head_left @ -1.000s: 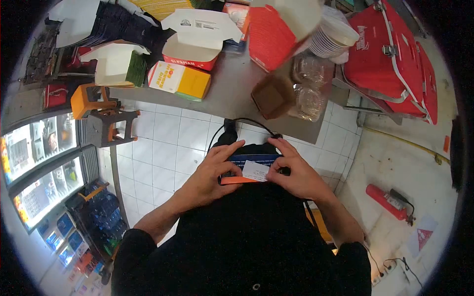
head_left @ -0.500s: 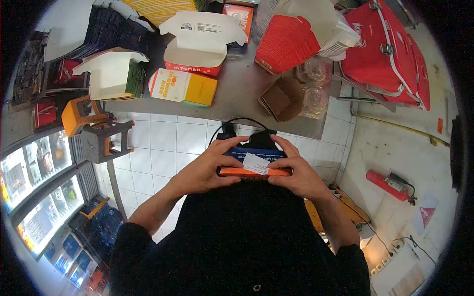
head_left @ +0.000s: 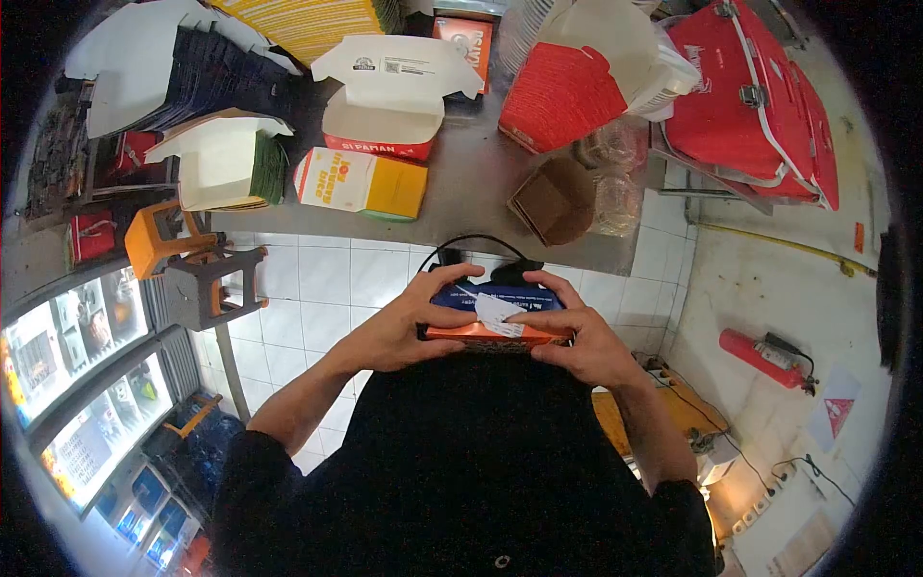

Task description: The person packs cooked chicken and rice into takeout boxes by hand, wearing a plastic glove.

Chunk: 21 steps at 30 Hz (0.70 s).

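Observation:
A small blue and orange cardboard box (head_left: 538,298) is held in front of my black shirt, between both hands. My left hand (head_left: 409,322) grips its left end, the thumb along the near orange side and the fingers reaching over the blue top. At the right end my right hand (head_left: 586,337) is wrapped round it, with one finger stretched across the top onto a white printed paper slip (head_left: 495,310). The slip lies on the box, slightly creased, and overlaps the orange edge. What the box contains is hidden.
Ahead is a metal table (head_left: 457,192) with an open red-and-white box (head_left: 380,125), a yellow carton (head_left: 361,183), stacked red cartons (head_left: 558,96) and a brown tray (head_left: 553,202). A red bag (head_left: 740,106) stands right. Stools (head_left: 212,279) are at left; a fire extinguisher (head_left: 764,358) hangs right.
The paper slip has become more creased and tilted as a right finger moved left across it. More of the box's blue top shows. The whole view has shifted slightly.

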Tool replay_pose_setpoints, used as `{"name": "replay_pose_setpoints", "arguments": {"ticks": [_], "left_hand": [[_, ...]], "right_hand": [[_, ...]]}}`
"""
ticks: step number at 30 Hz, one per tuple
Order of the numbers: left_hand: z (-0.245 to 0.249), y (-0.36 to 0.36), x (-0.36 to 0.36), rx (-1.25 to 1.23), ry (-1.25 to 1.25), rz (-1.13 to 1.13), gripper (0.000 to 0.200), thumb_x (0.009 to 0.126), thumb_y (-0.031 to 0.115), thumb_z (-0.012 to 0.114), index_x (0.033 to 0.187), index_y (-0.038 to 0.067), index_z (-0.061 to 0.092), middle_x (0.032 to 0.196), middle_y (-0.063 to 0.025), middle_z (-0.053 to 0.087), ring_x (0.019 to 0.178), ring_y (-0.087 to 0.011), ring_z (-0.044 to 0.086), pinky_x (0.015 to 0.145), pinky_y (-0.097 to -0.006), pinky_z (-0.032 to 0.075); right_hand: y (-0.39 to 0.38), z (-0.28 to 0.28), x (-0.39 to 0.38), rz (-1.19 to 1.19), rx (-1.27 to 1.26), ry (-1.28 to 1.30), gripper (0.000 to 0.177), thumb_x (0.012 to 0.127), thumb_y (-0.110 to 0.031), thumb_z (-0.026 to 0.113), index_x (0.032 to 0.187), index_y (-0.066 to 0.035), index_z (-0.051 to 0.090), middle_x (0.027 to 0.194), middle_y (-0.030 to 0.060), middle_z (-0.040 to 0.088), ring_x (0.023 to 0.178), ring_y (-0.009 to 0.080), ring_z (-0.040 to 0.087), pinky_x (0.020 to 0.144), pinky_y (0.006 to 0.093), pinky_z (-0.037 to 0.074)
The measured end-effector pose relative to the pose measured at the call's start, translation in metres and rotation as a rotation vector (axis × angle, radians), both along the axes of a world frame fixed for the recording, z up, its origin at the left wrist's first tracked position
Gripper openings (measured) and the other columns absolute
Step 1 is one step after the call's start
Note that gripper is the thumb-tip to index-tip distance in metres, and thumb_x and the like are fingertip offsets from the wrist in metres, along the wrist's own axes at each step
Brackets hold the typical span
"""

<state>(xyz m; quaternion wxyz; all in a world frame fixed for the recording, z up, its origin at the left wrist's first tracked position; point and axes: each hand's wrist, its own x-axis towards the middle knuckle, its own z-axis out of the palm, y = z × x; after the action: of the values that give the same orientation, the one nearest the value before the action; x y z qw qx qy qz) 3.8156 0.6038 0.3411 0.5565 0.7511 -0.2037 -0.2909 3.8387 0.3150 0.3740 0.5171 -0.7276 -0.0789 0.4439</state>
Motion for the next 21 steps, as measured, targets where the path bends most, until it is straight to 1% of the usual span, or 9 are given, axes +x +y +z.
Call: {"name": "replay_pose_setpoints", "arguments": {"ticks": [4, 6, 8, 11, 13, 15, 16, 19, 21], "left_hand": [[0.001, 0.002, 0.002, 0.007, -0.015, -0.011, 0.035, 0.083, 0.015, 0.077, 0.117, 0.02, 0.069, 0.152, -0.0123, 0.034, 0.14, -0.0352, 0.031, 0.114, -0.0455, 0.031], [0.004, 0.001, 0.004, 0.009, -0.028, -0.017, 0.037, 0.083, 0.015, 0.077, 0.118, 0.021, 0.068, 0.152, -0.0122, 0.034, 0.138, -0.0354, 0.032, 0.114, -0.0455, 0.032], [0.004, 0.0, 0.005, 0.01, -0.04, -0.024, 0.038, 0.083, 0.015, 0.076, 0.119, 0.022, 0.067, 0.151, -0.0121, 0.034, 0.137, -0.0356, 0.033, 0.113, -0.0454, 0.032], [0.004, -0.005, 0.01, 0.048, -0.14, -0.08, 0.05, 0.082, 0.015, 0.077, 0.13, 0.024, 0.062, 0.15, -0.0139, 0.035, 0.135, -0.0363, 0.036, 0.112, -0.0446, 0.034], [0.007, -0.009, 0.014, 0.065, -0.026, -0.026, 0.074, 0.077, 0.016, 0.082, 0.144, 0.025, 0.05, 0.149, -0.0167, 0.035, 0.137, -0.0367, 0.034, 0.114, -0.0458, 0.031], [0.003, -0.002, 0.02, 0.102, -0.068, -0.09, 0.082, 0.077, 0.02, 0.083, 0.148, 0.024, 0.043, 0.149, -0.0178, 0.035, 0.137, -0.0372, 0.034, 0.114, -0.0457, 0.031], [0.001, 0.002, 0.022, 0.144, -0.103, -0.153, 0.09, 0.076, 0.024, 0.083, 0.153, 0.022, 0.036, 0.148, -0.0189, 0.035, 0.137, -0.0378, 0.035, 0.114, -0.0456, 0.031], [-0.004, 0.01, 0.029, 0.177, -0.032, -0.083, 0.087, 0.08, 0.036, 0.079, 0.153, 0.016, 0.036, 0.148, -0.0206, 0.034, 0.136, -0.0394, 0.036, 0.114, -0.0455, 0.031], [-0.015, 0.014, 0.038, 0.13, -0.064, -0.056, 0.079, 0.086, 0.042, 0.072, 0.15, 0.009, 0.039, 0.143, -0.0225, 0.042, 0.133, -0.0391, 0.042, 0.111, -0.0434, 0.034]], "right_hand": [[0.0, 0.0, 0.008, 0.05, -0.03, -0.031, 0.056, 0.071, -0.007, 0.08, 0.124, -0.021, 0.069, 0.154, 0.0085, 0.031, 0.144, 0.0341, 0.028, 0.117, 0.0515, 0.033], [-0.001, 0.001, 0.014, 0.251, -0.082, -0.258, 0.052, 0.073, -0.01, 0.081, 0.123, -0.019, 0.07, 0.151, 0.0101, 0.035, 0.145, 0.0344, 0.025, 0.117, 0.0548, 0.029], [0.006, 0.012, 0.016, 0.249, -0.148, -0.343, 0.045, 0.074, -0.012, 0.081, 0.117, -0.017, 0.071, 0.149, 0.0107, 0.037, 0.146, 0.0345, 0.024, 0.118, 0.0558, 0.026], [0.027, 0.019, 0.015, 0.249, -0.247, -0.399, 0.029, 0.076, -0.016, 0.081, 0.104, -0.013, 0.072, 0.147, 0.0118, 0.04, 0.146, 0.0351, 0.023, 0.118, 0.057, 0.021], [0.032, 0.018, 0.013, 0.249, -0.286, -0.369, 0.022, 0.077, -0.017, 0.081, 0.096, -0.011, 0.072, 0.145, 0.0123, 0.042, 0.147, 0.0357, 0.023, 0.117, 0.0572, 0.02], [0.034, 0.013, 0.013, 0.14, -0.204, -0.454, 0.018, 0.08, -0.02, 0.078, 0.089, -0.007, 0.069, 0.142, 0.0126, 0.045, 0.145, 0.0357, 0.026, 0.111, 0.0672, 0.017], [0.034, 0.017, 0.012, 0.142, -0.201, -0.463, 0.018, 0.08, -0.02, 0.078, 0.089, -0.007, 0.069, 0.142, 0.0126, 0.045, 0.145, 0.0357, 0.026, 0.111, 0.0672, 0.017], [0.033, 0.032, 0.004, 0.144, -0.199, -0.798, 0.017, 0.077, -0.018, 0.077, 0.086, -0.006, 0.067, 0.135, 0.0129, 0.05, 0.137, 0.0358, 0.039, 0.109, 0.061, 0.028], [0.022, 0.028, -0.001, 0.291, -0.119, -0.916, 0.015, 0.076, -0.013, 0.076, 0.084, -0.008, 0.065, 0.121, 0.0107, 0.06, 0.119, 0.0317, 0.055, 0.098, 0.0485, 0.043]]}}
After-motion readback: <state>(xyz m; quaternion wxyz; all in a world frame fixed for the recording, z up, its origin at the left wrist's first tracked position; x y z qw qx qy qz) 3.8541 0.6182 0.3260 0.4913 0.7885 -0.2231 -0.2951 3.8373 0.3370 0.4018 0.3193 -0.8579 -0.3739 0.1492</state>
